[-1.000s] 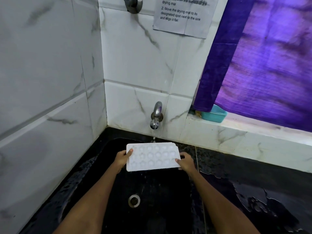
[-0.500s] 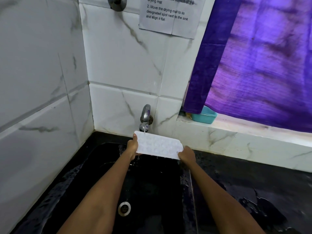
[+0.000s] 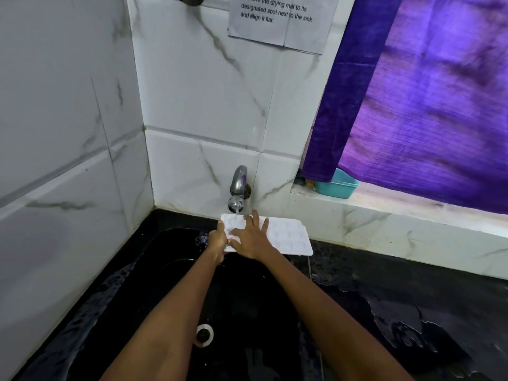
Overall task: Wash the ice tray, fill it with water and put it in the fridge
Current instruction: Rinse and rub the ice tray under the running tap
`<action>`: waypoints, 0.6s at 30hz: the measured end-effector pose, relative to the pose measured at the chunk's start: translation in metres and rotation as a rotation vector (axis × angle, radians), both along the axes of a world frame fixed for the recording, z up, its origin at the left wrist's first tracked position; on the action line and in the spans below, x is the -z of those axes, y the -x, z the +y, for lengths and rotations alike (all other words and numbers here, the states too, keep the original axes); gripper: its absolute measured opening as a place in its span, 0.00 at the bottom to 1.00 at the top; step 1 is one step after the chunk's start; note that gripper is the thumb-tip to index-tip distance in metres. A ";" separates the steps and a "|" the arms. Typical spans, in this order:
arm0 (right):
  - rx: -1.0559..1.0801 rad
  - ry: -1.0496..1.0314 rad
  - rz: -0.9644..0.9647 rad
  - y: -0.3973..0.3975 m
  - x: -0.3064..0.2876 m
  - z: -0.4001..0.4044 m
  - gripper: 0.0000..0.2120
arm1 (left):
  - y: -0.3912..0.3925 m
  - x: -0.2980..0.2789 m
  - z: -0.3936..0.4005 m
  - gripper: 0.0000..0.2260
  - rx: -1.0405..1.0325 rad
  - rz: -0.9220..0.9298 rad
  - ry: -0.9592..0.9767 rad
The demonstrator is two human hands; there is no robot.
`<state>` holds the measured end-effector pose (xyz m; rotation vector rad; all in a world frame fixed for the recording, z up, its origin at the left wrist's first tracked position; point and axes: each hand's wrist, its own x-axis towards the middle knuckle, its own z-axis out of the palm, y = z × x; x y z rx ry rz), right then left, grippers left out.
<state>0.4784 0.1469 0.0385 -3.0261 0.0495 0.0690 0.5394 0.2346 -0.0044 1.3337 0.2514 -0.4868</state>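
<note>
A white ice tray (image 3: 291, 237) with round cups is held over the black sink (image 3: 170, 259), just under the metal tap (image 3: 238, 188). Water runs from the tap onto the tray's far left corner. My left hand (image 3: 218, 242) grips the tray's left end. My right hand (image 3: 251, 237) lies flat on top of the tray's left half, fingers spread and pointing toward the wall. The tray's right end juts out over the wet counter.
The sink drain (image 3: 204, 335) lies below my forearms. A wet black counter (image 3: 412, 320) extends to the right. A teal tub (image 3: 336, 185) sits on the marble ledge under a purple curtain (image 3: 428, 100). A paper notice (image 3: 277, 20) hangs on the tiled wall.
The tray has gone up under the running tap. My right hand has left the tray's right end and now lies spread on top of it. The left hand still holds the left end.
</note>
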 end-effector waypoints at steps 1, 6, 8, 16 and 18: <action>-0.006 0.042 -0.005 -0.001 -0.002 0.000 0.20 | 0.000 0.001 0.001 0.21 -0.012 0.002 -0.004; -0.044 0.255 -0.031 -0.005 -0.010 0.004 0.21 | 0.001 -0.001 0.003 0.19 -0.021 0.009 -0.013; -0.056 0.147 0.048 -0.003 -0.012 -0.004 0.22 | -0.005 0.002 0.005 0.20 0.007 -0.010 -0.069; -0.071 0.106 0.096 -0.002 -0.012 -0.010 0.24 | 0.001 0.004 0.005 0.24 0.010 0.002 -0.090; -0.057 0.151 0.106 -0.004 -0.015 -0.011 0.25 | 0.003 0.004 0.006 0.25 0.035 -0.008 -0.094</action>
